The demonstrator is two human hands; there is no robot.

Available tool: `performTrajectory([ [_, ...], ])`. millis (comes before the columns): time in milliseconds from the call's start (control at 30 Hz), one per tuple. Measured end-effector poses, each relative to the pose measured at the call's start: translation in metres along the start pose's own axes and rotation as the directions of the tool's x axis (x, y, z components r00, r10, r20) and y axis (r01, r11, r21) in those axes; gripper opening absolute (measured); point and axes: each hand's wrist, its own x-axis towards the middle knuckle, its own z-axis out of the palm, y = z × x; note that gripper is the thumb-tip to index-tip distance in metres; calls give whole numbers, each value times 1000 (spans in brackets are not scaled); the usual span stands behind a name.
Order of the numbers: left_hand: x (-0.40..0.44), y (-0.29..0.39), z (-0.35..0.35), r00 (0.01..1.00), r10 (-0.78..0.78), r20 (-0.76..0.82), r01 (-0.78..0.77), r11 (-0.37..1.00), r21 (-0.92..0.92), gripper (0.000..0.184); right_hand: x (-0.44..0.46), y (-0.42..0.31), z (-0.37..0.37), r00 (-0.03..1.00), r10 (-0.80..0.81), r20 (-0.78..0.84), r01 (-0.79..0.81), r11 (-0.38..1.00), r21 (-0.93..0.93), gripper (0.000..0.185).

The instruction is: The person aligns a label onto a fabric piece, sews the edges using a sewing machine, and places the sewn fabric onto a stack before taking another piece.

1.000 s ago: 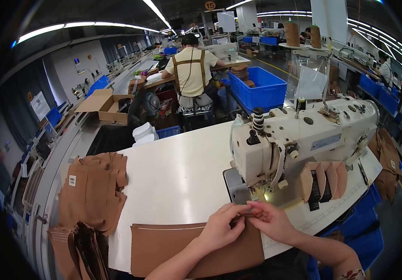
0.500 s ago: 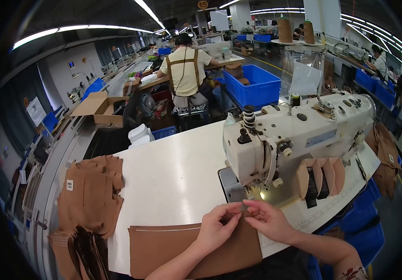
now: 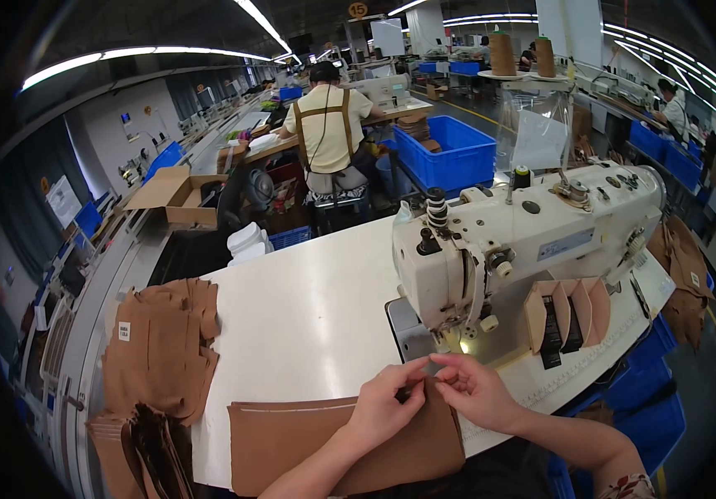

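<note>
My left hand point(image 3: 389, 405) and my right hand point(image 3: 476, 392) meet fingertip to fingertip over the upper right part of a flat brown panel point(image 3: 291, 445) with a pale line along its top edge. Both are pinched closed; whatever lies between the fingertips is too small to make out. Just beyond them is the needle area of a white sewing machine point(image 3: 532, 241), its small lamp lit. To the right of the needle stands a pinkish divided holder point(image 3: 566, 318) with black labels in it.
Brown pieces point(image 3: 162, 349) are stacked on the left of the white table point(image 3: 291, 324), with folded brown parts point(image 3: 146, 453) below. Dark scissors point(image 3: 641, 298) lie at the right. A person point(image 3: 324, 137) sits ahead beside a blue bin point(image 3: 449, 154).
The view has shifted slightly, so the machine and background sit further left. My hands stay over the panel, with their fingertips still close together and only small finger movements.
</note>
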Motion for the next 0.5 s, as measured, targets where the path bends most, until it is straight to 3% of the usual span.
performTrajectory([
  [67, 1, -1, -1, 1000, -6, 14, 6, 1000, -12, 41, 0, 0, 1, 1000, -18, -2, 17, 1000, -20, 52],
  [167, 0, -7, -1, 984, -167, 59, 177, 952, -251, 37, 0, 1, 0, 1000, -23, -8, 23, 999, -45, 53],
  [500, -1, 5, 2, 960, -277, 35, 273, 907, -320, 27, 0, -3, 1, 999, -50, -1, 50, 997, -58, 54],
])
